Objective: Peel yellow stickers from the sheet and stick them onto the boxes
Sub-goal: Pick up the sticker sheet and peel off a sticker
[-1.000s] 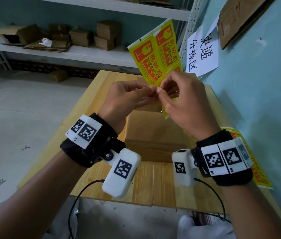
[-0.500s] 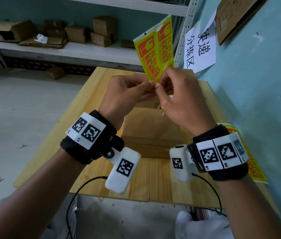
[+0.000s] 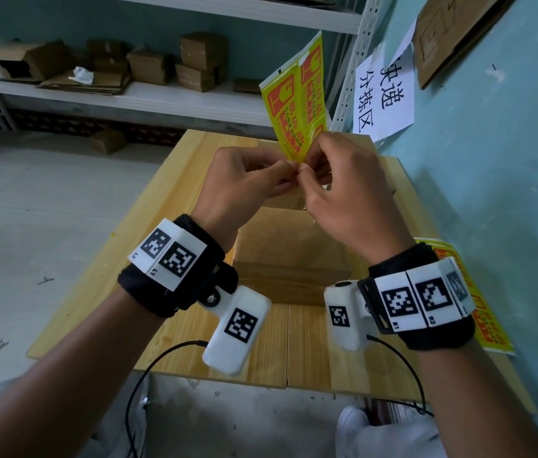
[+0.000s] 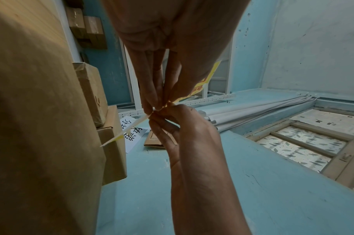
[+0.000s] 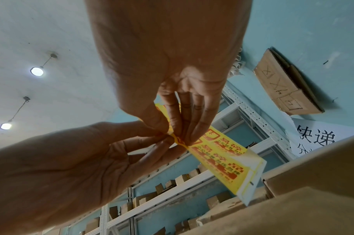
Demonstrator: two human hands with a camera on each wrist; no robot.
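Observation:
A yellow sticker sheet (image 3: pixel 297 104) with red print stands upright above the table. My left hand (image 3: pixel 287 169) and right hand (image 3: pixel 307 166) meet at its lower edge, each pinching that edge between thumb and fingers. In the right wrist view the sheet (image 5: pixel 222 159) runs away from the right hand's fingertips (image 5: pixel 180 130), with the left hand (image 5: pixel 162 138) pinching beside them. In the left wrist view the sheet (image 4: pixel 130 127) shows edge-on below the pinch. A brown cardboard box (image 3: pixel 287 252) sits on the table right under both hands.
The wooden table (image 3: pixel 168 200) stands against a blue wall (image 3: pixel 492 193) on the right. Another yellow sticker sheet (image 3: pixel 489 328) lies along the table's right edge. Shelves (image 3: pixel 148 97) with several cardboard boxes stand behind. A paper sign (image 3: pixel 383 94) hangs on the wall.
Both hands keep pinching the sheet's lower edge. The sheet has turned more edge-on towards me and stands a little more upright.

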